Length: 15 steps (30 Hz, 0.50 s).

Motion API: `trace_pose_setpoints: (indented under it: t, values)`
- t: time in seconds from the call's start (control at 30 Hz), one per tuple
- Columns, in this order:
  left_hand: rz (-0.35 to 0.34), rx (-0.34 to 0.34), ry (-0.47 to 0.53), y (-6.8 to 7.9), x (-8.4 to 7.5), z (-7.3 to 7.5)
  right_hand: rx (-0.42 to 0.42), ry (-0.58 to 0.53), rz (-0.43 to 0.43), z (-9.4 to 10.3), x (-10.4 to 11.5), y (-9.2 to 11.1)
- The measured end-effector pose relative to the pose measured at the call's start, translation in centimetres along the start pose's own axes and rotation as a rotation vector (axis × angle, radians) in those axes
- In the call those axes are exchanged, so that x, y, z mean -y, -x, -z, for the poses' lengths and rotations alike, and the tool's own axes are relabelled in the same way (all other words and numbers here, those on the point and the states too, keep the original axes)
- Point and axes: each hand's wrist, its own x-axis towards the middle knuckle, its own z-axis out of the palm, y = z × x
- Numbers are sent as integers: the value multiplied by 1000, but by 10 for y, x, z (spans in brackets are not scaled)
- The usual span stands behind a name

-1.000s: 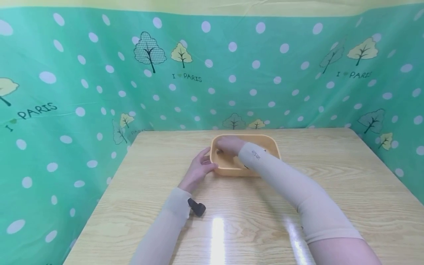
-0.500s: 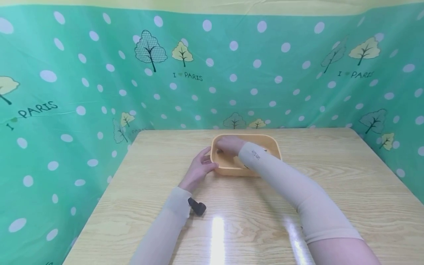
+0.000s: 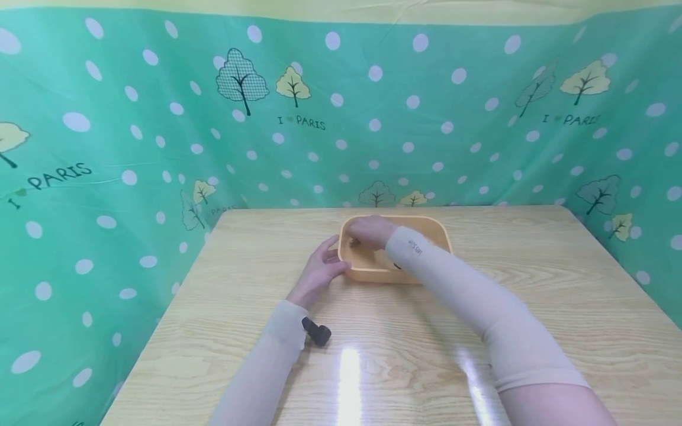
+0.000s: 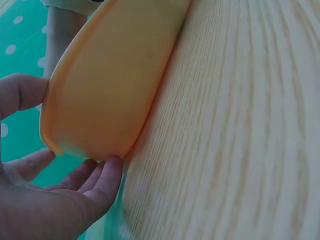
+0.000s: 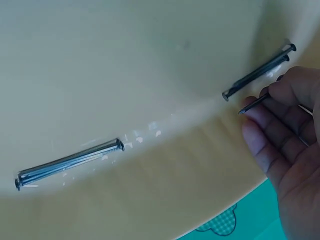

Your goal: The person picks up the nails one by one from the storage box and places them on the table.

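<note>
Right grip [image 5: 295,120] cut off by its wrist view's right edge, held nail [image 5: 256,103] partly covered by the fingers [image 5: 286,86], count of the bundled nails [image 5: 70,164] unclear, box [image 4: 120,85] cropped at the top in the left wrist view, lettering [image 3: 414,247] on the right sleeve [image 3: 463,290] too small to read

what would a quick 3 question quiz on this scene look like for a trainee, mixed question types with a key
1. True or false: the right hand is outside the box.
2. Choose one. The right hand holds: (a) a spoon, (b) at least one nail, (c) a pen.
3. Fill the gap: apart from what is held, the right wrist view shows nails lying in ___ separate groups.

Key: 1. False: it reaches inside, while the left hand touches the box at its left end. 2. b. 3. Two.
</note>
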Motion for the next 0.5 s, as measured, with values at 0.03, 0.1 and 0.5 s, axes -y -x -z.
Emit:
trace_pose_setpoints:
  t: [0.03, 0.1, 0.5]
  values:
    - [-1, 3, -1, 0, 0, 0, 1, -39, -19, 1, 0, 1]
    - [1, 5, 0, 0, 0, 1, 8, -73, -25, 4, 0, 2]
    - [2, 12, -6, -3, 2, 1, -32, 296, 121, 40, 2, 26]
